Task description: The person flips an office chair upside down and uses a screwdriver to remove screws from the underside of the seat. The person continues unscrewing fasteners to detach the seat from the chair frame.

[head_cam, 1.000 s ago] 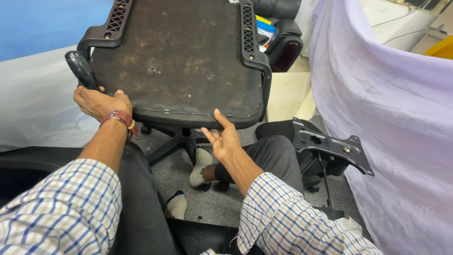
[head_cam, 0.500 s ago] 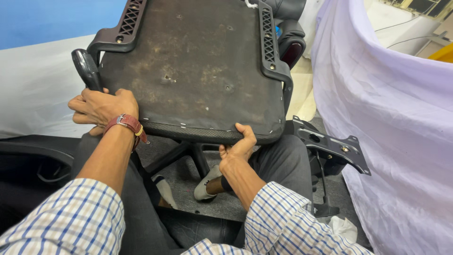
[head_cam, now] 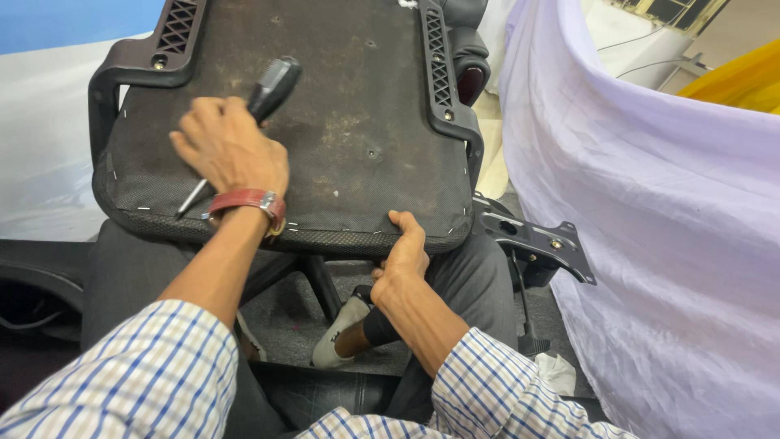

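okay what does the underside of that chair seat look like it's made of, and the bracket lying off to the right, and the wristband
Seat underside: seemingly thin black fabric, dusty and stained, stapled along the edge over a rigid base. Armrest frames: moulded black plastic, matte, with slotted grilles. Bracket: likely stamped steel, dark painted finish, with bolt holes. Wristband on the left hand: reddish, possibly leather or thread. Screwdriver: black handle, probably plastic, with a bare metal shaft.

My sleeves are white with a blue and tan check. A red band circles my left wrist. The screwdriver has a black handle and a silver shaft. The seat underside is dusty dark brown mesh edged by black plastic arms. My trousers are dark grey, my sock pale grey. The cloth beside me is pale lilac.
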